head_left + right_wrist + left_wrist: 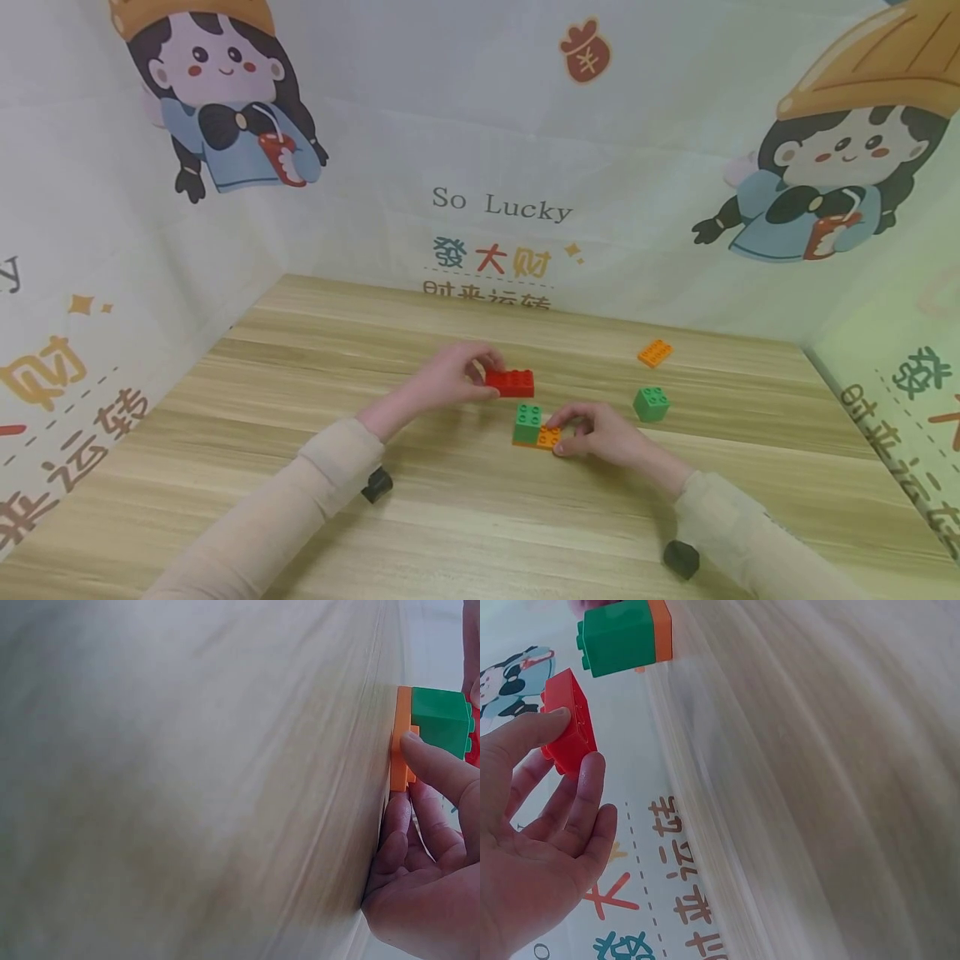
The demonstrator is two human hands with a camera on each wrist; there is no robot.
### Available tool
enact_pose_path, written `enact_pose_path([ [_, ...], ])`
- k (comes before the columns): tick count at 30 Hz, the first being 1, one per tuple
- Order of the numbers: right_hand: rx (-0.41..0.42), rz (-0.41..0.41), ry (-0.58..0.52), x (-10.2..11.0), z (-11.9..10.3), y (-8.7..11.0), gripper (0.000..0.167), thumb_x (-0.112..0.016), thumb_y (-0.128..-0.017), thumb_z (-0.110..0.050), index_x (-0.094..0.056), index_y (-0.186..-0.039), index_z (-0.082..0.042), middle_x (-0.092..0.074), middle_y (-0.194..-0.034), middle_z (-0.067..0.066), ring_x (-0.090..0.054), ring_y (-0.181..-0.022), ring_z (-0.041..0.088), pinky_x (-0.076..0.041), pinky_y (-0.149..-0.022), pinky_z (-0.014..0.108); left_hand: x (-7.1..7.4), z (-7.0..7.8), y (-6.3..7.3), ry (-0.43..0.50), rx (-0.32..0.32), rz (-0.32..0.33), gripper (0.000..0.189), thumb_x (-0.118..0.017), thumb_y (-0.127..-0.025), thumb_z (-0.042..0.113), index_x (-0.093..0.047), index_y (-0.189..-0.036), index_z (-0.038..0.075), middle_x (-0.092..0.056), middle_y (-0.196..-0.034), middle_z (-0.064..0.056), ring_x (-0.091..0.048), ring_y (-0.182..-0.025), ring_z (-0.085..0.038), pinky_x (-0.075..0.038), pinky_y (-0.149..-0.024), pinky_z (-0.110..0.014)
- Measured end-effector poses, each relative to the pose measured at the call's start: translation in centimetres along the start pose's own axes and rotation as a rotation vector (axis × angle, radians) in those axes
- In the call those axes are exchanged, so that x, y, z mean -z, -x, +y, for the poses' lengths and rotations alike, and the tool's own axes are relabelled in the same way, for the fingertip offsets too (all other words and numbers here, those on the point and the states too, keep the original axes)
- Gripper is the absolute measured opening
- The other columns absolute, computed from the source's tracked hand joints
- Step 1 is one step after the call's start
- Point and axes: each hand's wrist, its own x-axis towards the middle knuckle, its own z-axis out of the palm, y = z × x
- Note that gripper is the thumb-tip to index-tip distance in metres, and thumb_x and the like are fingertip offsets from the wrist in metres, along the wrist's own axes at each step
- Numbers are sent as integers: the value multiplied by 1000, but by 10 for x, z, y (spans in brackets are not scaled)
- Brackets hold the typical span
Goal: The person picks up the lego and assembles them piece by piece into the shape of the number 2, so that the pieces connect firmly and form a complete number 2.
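My left hand [459, 375] pinches a red brick [512, 383] by its left end; in the left wrist view, thumb and fingers grip the red brick [570, 720] above the table. Just nearer to me, a green brick [527, 422] sits on the left part of a flat orange brick [550, 437]. My right hand [603, 433] holds the orange brick's right end between thumb and fingers. The right wrist view shows the thumb on the orange brick [401, 742], with the green brick [439, 720] attached to it. The red brick is apart from the green one.
A second green brick [651, 404] stands right of my right hand. Farther back lies another flat orange brick [656, 352]. Small black objects [377, 483] are by each wrist. A printed cloth [487, 150] walls the wooden table [450, 533] at the back and sides.
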Motion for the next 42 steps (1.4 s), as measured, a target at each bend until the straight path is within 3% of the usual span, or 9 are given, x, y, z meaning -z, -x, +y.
enact_pose_path([
  [14,35,-10,15,1,1,-1,31,-77,-84,-14,-68,-113,-5,-67,-108,14,-48,-72,14,-40,-61,20,-12,4,-4,27,-47,-23,30,-76,-82,5,-65,-109,7,-71,-111,-11,-67,-83,-16,-58,-80,-26],
  [22,28,-13,19,1,2,-2,31,-76,-84,-15,-68,-112,-6,-66,-104,10,-48,-71,16,-40,-60,20,-15,6,-4,23,-41,-34,30,-76,-83,7,-65,-110,9,-71,-111,-9,-66,-80,-11,-56,-78,-20],
  [35,63,-17,24,1,2,-1,30,-77,-84,-15,-68,-111,-4,-67,-108,14,-48,-68,12,-41,-62,20,-20,11,-4,-2,-26,-38,31,-77,-82,6,-65,-110,11,-71,-112,-6,-66,-80,-10,-55,-77,-19],
  [42,56,-11,55,2,1,0,29,-77,-84,-15,-68,-110,-6,-66,-101,11,-46,-67,14,-38,-60,20,-23,11,-4,13,-29,-35,30,-77,-83,7,-65,-110,13,-71,-112,-6,-66,-81,-10,-56,-78,-20],
])
